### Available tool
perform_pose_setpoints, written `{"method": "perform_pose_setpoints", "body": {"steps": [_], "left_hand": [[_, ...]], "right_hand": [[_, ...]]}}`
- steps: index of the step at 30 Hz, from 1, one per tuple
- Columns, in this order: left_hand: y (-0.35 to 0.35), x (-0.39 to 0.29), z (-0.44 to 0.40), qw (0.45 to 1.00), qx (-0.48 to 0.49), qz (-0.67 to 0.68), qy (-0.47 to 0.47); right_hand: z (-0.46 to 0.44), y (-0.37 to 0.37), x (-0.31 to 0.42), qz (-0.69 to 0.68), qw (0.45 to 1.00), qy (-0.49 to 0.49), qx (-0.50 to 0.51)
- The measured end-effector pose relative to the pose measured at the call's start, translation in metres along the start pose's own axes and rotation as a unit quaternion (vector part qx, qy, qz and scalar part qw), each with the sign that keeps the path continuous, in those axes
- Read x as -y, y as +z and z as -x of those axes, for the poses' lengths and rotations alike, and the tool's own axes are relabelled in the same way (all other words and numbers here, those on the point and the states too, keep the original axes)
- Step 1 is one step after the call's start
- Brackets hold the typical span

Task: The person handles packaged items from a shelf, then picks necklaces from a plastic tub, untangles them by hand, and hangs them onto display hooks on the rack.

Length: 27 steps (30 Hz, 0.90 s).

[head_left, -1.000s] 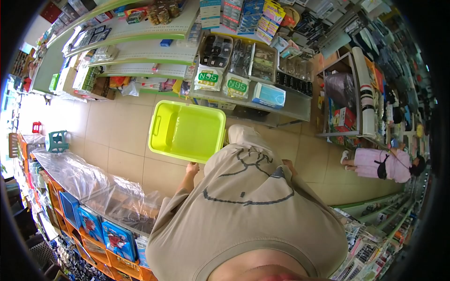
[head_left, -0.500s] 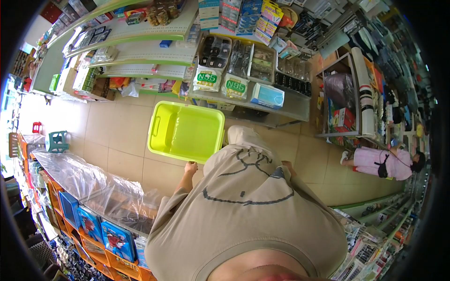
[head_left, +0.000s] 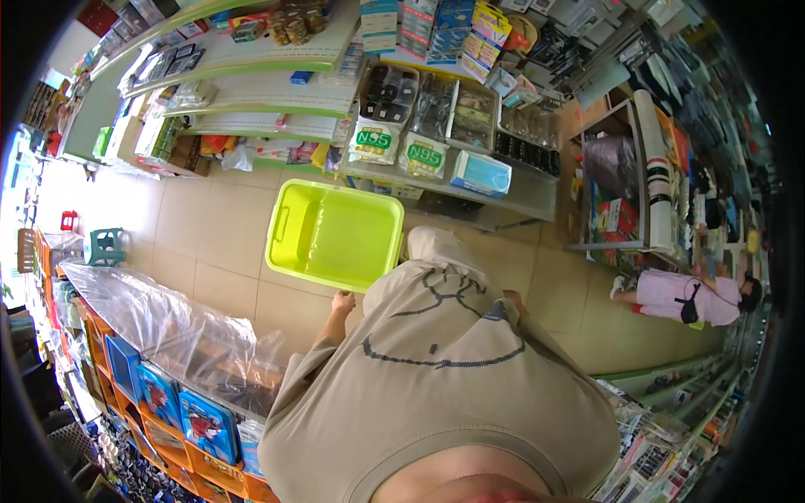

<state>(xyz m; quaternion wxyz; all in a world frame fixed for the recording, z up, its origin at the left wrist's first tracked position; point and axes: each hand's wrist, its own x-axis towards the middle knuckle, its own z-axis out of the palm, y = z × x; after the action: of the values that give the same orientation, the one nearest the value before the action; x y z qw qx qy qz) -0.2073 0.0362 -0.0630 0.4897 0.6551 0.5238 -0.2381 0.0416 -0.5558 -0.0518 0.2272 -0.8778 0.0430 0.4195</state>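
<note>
A lime-green plastic tub (head_left: 335, 237) with nothing in it stands in front of me. Just below its front rim is my left hand (head_left: 343, 302), fingers curled, with no object visible in it; whether it touches the rim is unclear. My right hand (head_left: 514, 298) hangs by my right side, mostly hidden by my shirt, and its fingers cannot be made out. One shoe or trouser leg shows to the right of the tub.
Ahead is a display table (head_left: 524, 201) with N95 packs (head_left: 423, 157) and a blue box (head_left: 481, 173). Shelves (head_left: 260, 101) stand at upper left, a plastic-covered counter (head_left: 180, 323) at left, a green stool (head_left: 105, 247) beyond. At right, a metal rack (head_left: 615, 246) and another person (head_left: 683, 296).
The view has shifted very slightly. The other person at right has moved a little to the right and changed arm position. My hands and the tub look the same.
</note>
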Motion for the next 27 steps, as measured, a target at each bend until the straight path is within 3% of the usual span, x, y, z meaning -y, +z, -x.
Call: {"method": "perform_pose_setpoints", "body": {"steps": [7,10,13,16,19,22,27], "left_hand": [[0.001,0.002,0.008,1.0,-0.022,0.02,-0.008],[-0.001,0.0,0.014,0.999,-0.018,0.029,-0.002],[-0.001,0.001,0.013,0.999,-0.021,0.026,-0.003],[-0.001,-0.001,0.017,1.0,-0.016,0.011,-0.006],[-0.001,-0.005,0.019,1.0,-0.018,0.009,-0.002],[0.002,-0.003,0.02,0.999,-0.02,0.03,-0.002],[-0.003,-0.007,0.026,0.999,-0.024,0.02,-0.009]], "right_hand": [[0.032,-0.009,0.042,-0.141,0.985,0.097,-0.022],[0.003,0.0,0.012,-0.091,0.994,0.051,0.015],[-0.018,0.011,-0.001,0.079,0.997,-0.02,0.002],[-0.025,0.008,-0.011,0.09,0.994,-0.055,0.029],[-0.041,0.038,-0.032,-0.118,0.987,-0.085,-0.064],[-0.078,0.056,-0.052,0.086,0.99,-0.097,-0.053],[-0.08,0.067,-0.043,-0.084,0.992,0.071,-0.062]]}}
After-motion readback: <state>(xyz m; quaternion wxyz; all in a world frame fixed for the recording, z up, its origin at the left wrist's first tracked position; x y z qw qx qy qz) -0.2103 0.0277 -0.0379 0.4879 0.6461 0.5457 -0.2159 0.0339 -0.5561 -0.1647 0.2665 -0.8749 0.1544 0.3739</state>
